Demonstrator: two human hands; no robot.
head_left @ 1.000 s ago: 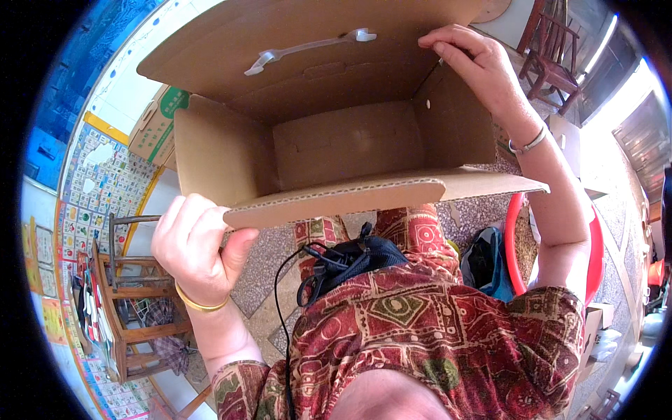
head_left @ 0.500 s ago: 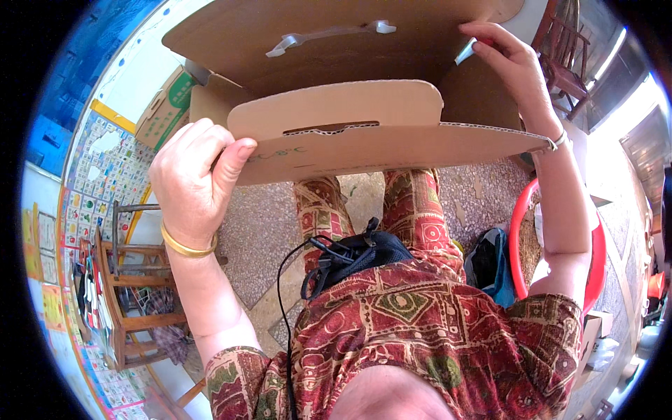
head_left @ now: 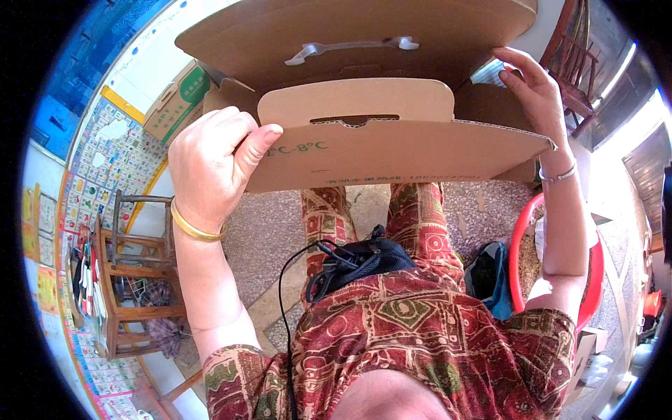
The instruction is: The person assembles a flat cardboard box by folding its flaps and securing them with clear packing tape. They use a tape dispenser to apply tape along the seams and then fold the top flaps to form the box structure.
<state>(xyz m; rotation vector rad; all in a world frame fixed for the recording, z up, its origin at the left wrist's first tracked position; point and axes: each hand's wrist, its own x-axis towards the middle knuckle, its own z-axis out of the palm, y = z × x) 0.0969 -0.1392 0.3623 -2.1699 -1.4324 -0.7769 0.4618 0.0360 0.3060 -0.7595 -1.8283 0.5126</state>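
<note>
A large brown cardboard box (head_left: pixel 392 157) is tilted in front of me, its top open. My left hand (head_left: pixel 213 157) is closed on the left end of its near panel, thumb lying along the upper edge. This panel has a raised tab with a slotted handhold and green print. My right hand (head_left: pixel 535 91) reaches over the box's right side. Its forefinger touches the far flap (head_left: pixel 427 66) near the right corner; the thumb is held apart from it. A white plastic handle (head_left: pixel 353 47) is fixed to the far flap. The inside of the box is mostly hidden.
A wooden chair (head_left: pixel 143 311) with cloth on it stands left, by a wall chart (head_left: pixel 105 154). Another carton (head_left: pixel 178 101) is behind the box. To the right are a red tub (head_left: pixel 514 280) with brown contents, a blue bag (head_left: pixel 500 301) and a dark wooden chair (head_left: pixel 574 98).
The box and both hands have shifted right in view. A pale gap at the box's far right corner looks wider, and the right forefinger and thumb are farther apart.
</note>
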